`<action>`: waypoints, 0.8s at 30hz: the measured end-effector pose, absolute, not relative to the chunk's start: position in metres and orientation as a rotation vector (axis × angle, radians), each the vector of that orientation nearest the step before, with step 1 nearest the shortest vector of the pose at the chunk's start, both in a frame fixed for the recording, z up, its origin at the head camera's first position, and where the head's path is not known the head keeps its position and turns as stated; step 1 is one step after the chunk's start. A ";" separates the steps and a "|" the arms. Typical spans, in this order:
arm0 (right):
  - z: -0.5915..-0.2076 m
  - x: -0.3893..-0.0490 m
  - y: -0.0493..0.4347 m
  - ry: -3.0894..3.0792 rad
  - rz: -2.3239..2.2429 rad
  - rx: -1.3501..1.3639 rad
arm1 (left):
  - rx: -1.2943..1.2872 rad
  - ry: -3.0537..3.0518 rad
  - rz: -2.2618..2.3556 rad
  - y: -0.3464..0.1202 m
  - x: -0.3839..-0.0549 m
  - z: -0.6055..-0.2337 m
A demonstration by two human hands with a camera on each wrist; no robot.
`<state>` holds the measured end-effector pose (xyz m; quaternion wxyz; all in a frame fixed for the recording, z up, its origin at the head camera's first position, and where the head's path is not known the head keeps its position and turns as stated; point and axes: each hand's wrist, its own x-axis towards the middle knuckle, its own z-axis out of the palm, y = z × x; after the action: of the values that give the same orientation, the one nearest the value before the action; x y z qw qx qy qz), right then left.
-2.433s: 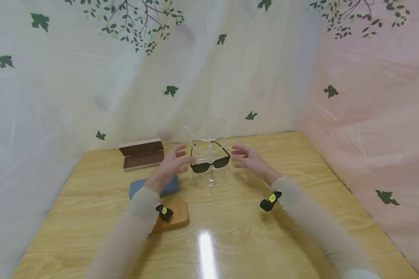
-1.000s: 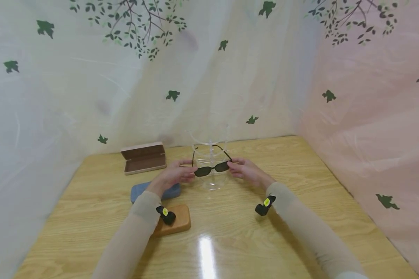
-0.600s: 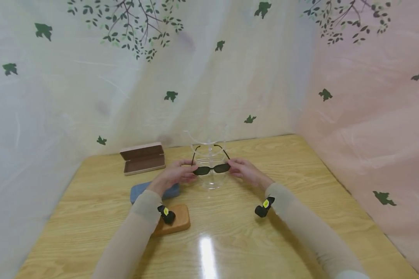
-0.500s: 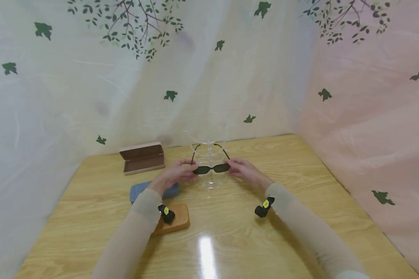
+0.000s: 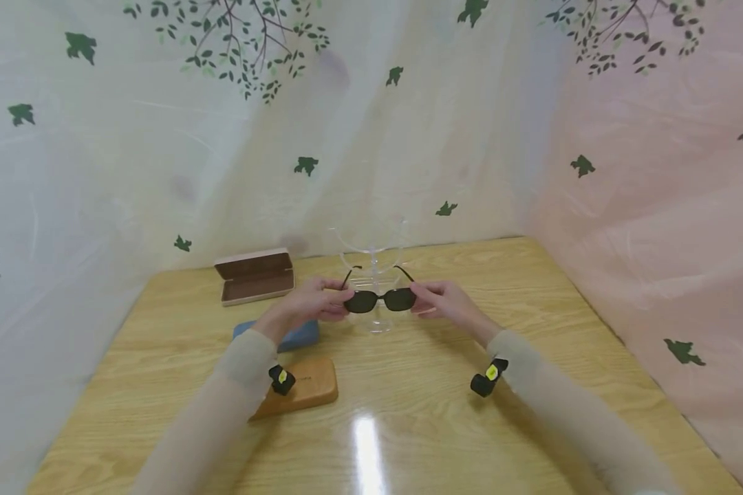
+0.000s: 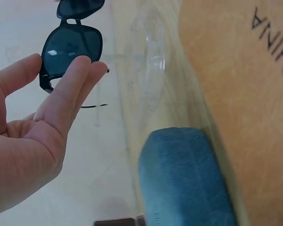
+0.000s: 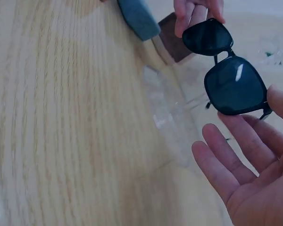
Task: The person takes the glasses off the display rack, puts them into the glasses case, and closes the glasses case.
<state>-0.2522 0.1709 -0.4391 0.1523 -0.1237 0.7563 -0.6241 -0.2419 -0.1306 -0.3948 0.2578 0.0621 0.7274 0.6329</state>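
Observation:
A pair of black sunglasses [image 5: 399, 300] is held level between both hands, lenses facing me and temples pointing back. My left hand [image 5: 312, 300] pinches the left end of the frame between thumb and fingers; the left wrist view shows its thumb at the frame's corner beside the dark lens [image 6: 71, 47]. At the opposite end my right hand [image 5: 448, 303] pinches the other corner; in the right wrist view two of its fingers [image 7: 221, 155] stick out free. Just behind the sunglasses stands a clear display stand [image 5: 379, 326], partly hidden by them.
An open case with a brown lining [image 5: 259, 284] lies at the back left. Nearer are a blue case [image 5: 301, 335], partly under the left forearm, and an orange-brown case [image 5: 316, 386]. A printed curtain [image 5: 371, 124] closes off the back of the wooden table [image 5: 446, 426].
Both hands have closed in from apart and taken hold of the sunglasses. The sunglasses have come off the stand, slightly toward me and to the right.

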 end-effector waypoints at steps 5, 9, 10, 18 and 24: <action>-0.418 -0.239 0.174 2.139 -1.794 -0.290 | 0.193 1.998 1.669 -0.130 -0.233 -0.380; -0.404 -0.229 0.176 2.022 -1.838 -0.257 | 0.246 2.021 1.655 -0.131 -0.222 -0.368; -0.402 -0.227 0.176 1.982 -1.855 -0.255 | 0.268 2.023 1.651 -0.132 -0.219 -0.367; -0.391 -0.203 0.175 1.823 -1.876 -0.287 | 0.386 2.009 1.653 -0.147 -0.188 -0.366; -0.394 -0.181 0.172 1.803 -1.833 -0.292 | 0.368 1.972 1.689 -0.159 -0.157 -0.376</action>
<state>-0.1811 0.1717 -0.3936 0.2734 -0.1085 0.6702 -0.6814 -0.1575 -0.1595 -0.3758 0.2568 0.1357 0.7268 0.6224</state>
